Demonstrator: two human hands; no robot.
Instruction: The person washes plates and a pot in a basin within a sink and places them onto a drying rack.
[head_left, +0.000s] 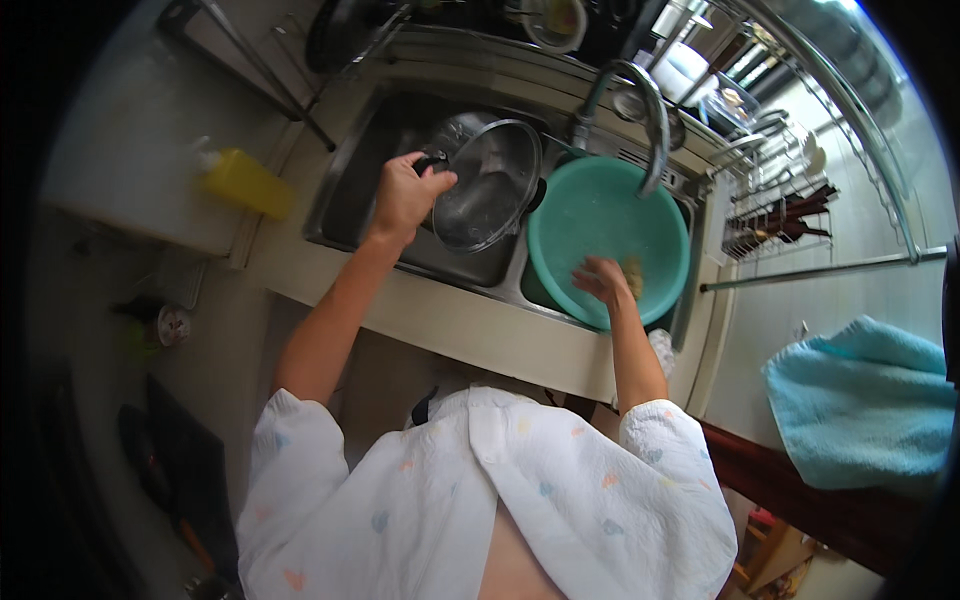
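Observation:
My left hand (409, 187) grips the black knob (430, 162) of a glass lid with a metal rim (491, 199). The lid is tilted over the left bowl of a steel sink (352, 180), and a pot seems to be partly hidden behind it. In the right bowl sits a round green plastic basin (577, 202) with what looks like water in it. My right hand (598, 279) is inside the basin near its front, fingers apart and slightly blurred. Just beside it is a yellowish sponge or scrubber (632, 277), which it does not appear to grip.
A curved chrome faucet (660, 112) arches over the basin. On the left counter lies a yellow bottle (247, 184). At right are a wire rack with utensils (787, 217), a metal rail (817, 270) and a light-blue towel (862, 405).

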